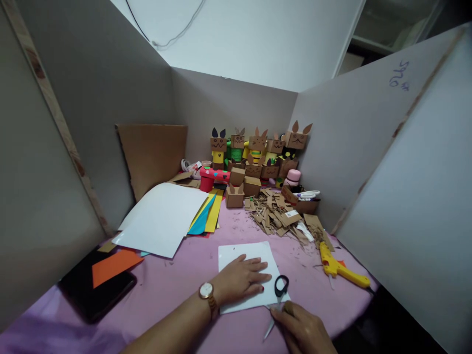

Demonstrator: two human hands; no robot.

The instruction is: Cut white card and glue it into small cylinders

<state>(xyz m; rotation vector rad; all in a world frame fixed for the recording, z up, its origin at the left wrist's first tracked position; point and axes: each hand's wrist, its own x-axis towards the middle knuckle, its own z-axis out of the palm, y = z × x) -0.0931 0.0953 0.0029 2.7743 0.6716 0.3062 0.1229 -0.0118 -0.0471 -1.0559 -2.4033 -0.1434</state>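
Observation:
My left hand [243, 280] lies flat with its fingers spread on a white sheet of paper [228, 253]; a wristwatch [206, 291] is on that wrist. Beside the sheet's near right corner, my right hand [304, 327] is closed on a pair of scissors [281, 285]. One black finger loop stands up above the fingers, and a metal blade points down toward me. My right fingers hide the rest of the scissors.
White sheets [162, 216] and coloured paper [212, 216] lie at left, with an orange piece [116, 265] on a black tablet-like object [92, 295]. Cardboard scraps [273, 211], a yellow glue gun [339, 268] and cardboard animal figures [254, 142] are farther back and right. Grey panels [236, 98] enclose the table.

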